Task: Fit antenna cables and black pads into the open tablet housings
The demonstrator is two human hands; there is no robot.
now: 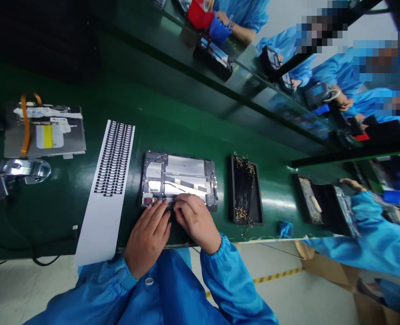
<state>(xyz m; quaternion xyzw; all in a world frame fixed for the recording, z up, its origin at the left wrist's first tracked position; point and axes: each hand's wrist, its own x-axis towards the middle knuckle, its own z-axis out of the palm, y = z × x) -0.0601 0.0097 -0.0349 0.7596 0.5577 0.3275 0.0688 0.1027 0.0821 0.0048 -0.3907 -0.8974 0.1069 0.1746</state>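
An opened tablet-like housing lies flat on the green bench, its silver inner plates and black frame facing up. My left hand rests with stretched fingers along its front left edge, fingertips by a small red part. At the middle of the same edge, my right hand has its fingers curled into a pinch; whatever sits between the fingertips is hidden. Left of the housing is a white sheet with rows of small black stickers. To the right, a black tray holds thin black cables with gold ends.
A metal tape dispenser and a silver panel with an orange ribbon cable lie at the left. A blue scrap lies near the front edge. A co-worker's sleeve is at the right, beside dark trays. More people work behind the glass shelf.
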